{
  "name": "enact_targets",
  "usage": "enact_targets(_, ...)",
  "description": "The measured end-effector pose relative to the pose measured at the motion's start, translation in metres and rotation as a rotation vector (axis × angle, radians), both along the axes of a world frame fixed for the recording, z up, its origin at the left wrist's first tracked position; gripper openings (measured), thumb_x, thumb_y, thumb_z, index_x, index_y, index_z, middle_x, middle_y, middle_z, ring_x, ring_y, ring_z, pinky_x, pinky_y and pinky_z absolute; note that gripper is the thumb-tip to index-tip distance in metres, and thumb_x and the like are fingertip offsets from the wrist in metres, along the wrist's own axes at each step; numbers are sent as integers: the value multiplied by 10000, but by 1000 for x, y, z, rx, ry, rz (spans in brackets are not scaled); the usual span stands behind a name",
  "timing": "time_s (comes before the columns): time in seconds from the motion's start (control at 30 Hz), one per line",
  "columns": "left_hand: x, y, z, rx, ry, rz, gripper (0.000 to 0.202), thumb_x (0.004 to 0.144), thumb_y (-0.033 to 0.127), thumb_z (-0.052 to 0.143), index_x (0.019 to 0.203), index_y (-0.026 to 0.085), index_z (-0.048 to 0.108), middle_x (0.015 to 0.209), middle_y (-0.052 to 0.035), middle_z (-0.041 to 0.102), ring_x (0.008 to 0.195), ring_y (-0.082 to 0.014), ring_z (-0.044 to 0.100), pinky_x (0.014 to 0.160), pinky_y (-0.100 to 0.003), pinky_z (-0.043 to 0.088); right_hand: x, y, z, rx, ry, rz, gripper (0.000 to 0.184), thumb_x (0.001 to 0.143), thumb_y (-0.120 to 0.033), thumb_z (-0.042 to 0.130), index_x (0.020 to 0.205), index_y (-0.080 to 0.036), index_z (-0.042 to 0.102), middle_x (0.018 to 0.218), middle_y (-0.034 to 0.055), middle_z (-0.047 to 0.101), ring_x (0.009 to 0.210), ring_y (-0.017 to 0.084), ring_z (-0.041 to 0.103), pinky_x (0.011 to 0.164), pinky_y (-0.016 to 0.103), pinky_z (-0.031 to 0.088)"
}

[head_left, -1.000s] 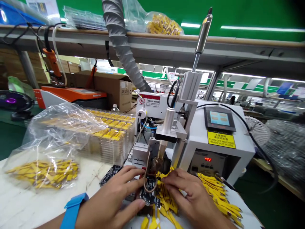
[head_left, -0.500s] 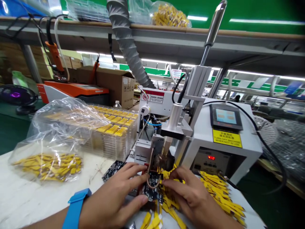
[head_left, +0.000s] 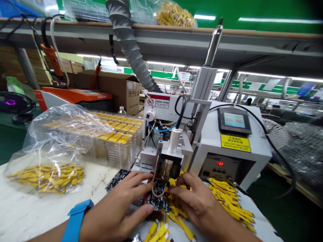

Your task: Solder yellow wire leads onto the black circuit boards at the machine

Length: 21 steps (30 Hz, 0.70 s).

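My left hand (head_left: 121,208), with a blue wristband, grips a small black circuit board (head_left: 155,198) from the left, thumb below and fingers above it. My right hand (head_left: 199,205) pinches a yellow flex strip (head_left: 174,183) against the board's right side. Both sit directly under the brass head (head_left: 167,169) of a white bench press machine (head_left: 227,144), which is lowered close to the board. More yellow strips (head_left: 227,201) lie piled to the right and in front.
A clear bag of yellow strips (head_left: 47,174) lies at left on the white table. Clear trays of yellow parts (head_left: 118,141) are stacked behind it. Another black board (head_left: 117,178) lies left of my hands. A cardboard box (head_left: 118,89), grey duct hose (head_left: 131,43) and fan (head_left: 275,134) stand around.
The machine's head has come down nearer the board. My hands have stayed on the board and strip, with only small finger shifts.
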State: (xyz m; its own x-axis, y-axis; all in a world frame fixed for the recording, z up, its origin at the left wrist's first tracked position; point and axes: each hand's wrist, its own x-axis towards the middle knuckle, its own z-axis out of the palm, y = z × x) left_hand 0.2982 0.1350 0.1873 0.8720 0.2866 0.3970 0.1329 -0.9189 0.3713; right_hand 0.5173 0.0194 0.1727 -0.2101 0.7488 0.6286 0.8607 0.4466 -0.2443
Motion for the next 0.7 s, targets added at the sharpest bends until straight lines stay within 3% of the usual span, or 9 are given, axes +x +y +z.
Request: enact_targets(0.7, -4, 1, -4, -49, -14, 2, 432, 882, 235, 601, 1301, 283, 504, 1343, -47, 537, 1233, -234, 491, 1039, -377, 427, 1, 1, -4, -44, -10, -5, 281, 875, -66, 451, 1004, -155, 685, 890, 122, 566, 798, 239, 538, 626, 339, 511)
